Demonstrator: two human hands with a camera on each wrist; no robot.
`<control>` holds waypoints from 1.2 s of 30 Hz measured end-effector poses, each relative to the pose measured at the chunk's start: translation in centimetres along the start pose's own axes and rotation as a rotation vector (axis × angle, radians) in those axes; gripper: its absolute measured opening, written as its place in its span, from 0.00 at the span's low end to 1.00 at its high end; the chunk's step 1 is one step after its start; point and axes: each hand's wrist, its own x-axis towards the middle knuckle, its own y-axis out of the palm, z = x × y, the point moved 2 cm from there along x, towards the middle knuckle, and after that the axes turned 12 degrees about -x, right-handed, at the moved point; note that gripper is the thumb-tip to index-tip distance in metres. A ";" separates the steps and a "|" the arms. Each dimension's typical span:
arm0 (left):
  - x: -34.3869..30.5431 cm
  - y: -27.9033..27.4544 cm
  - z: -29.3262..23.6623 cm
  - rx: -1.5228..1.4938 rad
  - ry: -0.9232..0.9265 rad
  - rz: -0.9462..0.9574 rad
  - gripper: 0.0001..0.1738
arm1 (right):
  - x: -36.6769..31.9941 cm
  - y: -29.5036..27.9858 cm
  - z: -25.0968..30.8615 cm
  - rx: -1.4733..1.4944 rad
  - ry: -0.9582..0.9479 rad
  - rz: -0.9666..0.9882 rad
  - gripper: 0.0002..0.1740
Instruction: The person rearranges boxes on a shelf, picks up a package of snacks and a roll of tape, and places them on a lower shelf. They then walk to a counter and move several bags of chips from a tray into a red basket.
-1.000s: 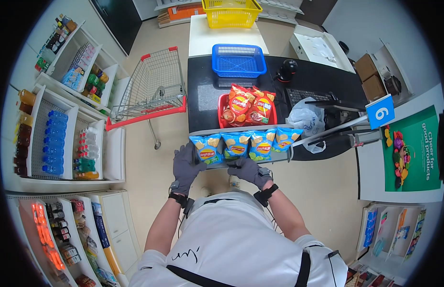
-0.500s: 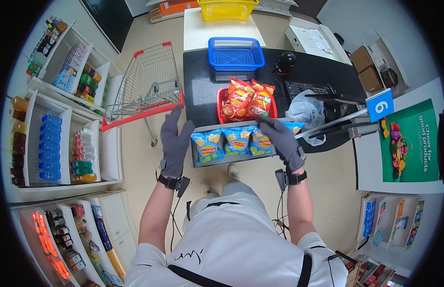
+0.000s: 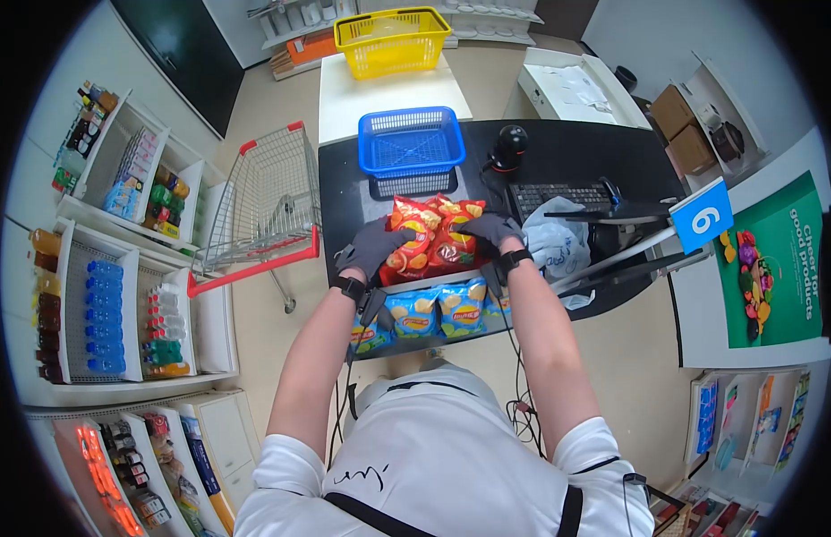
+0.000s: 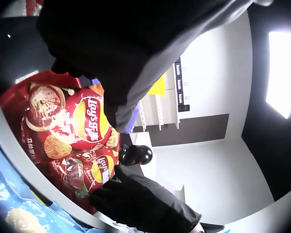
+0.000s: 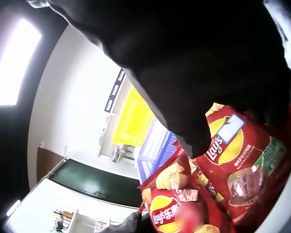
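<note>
Two red bags of Lay's chips stand side by side in a red basket [image 4: 53, 76], the left bag [image 3: 404, 258] and the right bag [image 3: 456, 251] leaning together. My gloved left hand [image 3: 370, 249] lies against the left bag's outer side, thumb towards its front. On the other side my gloved right hand [image 3: 496, 231] rests on the right bag, its fingers fairly straight across it in the left wrist view. Most of the basket is hidden by the bags and hands. Nearer me, blue chip bags [image 3: 413, 313] stand in a row on a grey shelf, partly behind my left forearm.
Behind the red bags sits a blue basket [image 3: 411, 148] on the black counter [image 3: 339, 192], with a yellow basket [image 3: 390, 45] farther back. A black scanner [image 3: 511, 143], keyboard [image 3: 558, 194] and plastic bag [image 3: 558, 242] lie right. A shopping cart [image 3: 263, 201] stands left.
Both hands have left the row of blue bags and moved forward, first spread apart, then in onto the red bags' sides. The head view has shifted, so the counter appears lower.
</note>
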 end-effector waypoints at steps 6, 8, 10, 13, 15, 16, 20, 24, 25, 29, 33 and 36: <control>2.2 2.0 2.1 -0.238 -0.032 0.105 0.44 | 0.9 1.1 0.0 -0.014 -0.095 0.115 0.48; 2.6 2.0 1.6 -0.330 -0.072 0.140 0.41 | -0.5 0.5 0.9 0.006 -0.140 0.162 0.48; 2.8 1.9 1.3 -0.424 -0.113 0.174 0.39 | -2.3 0.0 1.6 0.110 -0.185 0.135 0.36; 2.5 1.9 0.8 -0.571 -0.180 0.223 0.35 | -2.6 0.4 1.5 0.175 -0.262 0.099 0.28; 2.3 1.4 0.3 -0.668 -0.221 0.253 0.33 | -2.2 0.5 1.9 0.205 -0.371 0.050 0.23; 2.3 1.0 0.0 -0.668 -0.216 0.249 0.33 | -1.8 0.4 2.0 0.204 -0.377 0.048 0.23; -0.3 -0.5 -5.0 -0.788 -0.155 0.280 0.28 | -2.0 -0.6 3.3 0.673 -0.506 0.068 0.17; -0.2 -1.0 -4.5 -0.972 -0.141 0.356 0.29 | -2.4 -1.2 5.1 0.695 -0.536 0.032 0.32; 0.4 -0.7 -2.6 -1.001 -0.184 0.338 0.30 | -2.0 -0.9 4.9 0.468 -0.455 -0.030 0.33; 1.8 -0.2 1.1 -1.138 -0.286 0.332 0.32 | -0.8 -0.4 3.9 -0.012 -0.244 -0.202 0.34; 0.4 -1.5 2.1 -1.319 -0.326 0.339 0.34 | -2.0 0.1 3.4 -0.103 -0.117 -0.242 0.34; -0.6 -3.5 1.1 -1.359 -0.242 0.265 0.35 | -3.1 -0.6 4.7 -0.182 -0.069 -0.213 0.37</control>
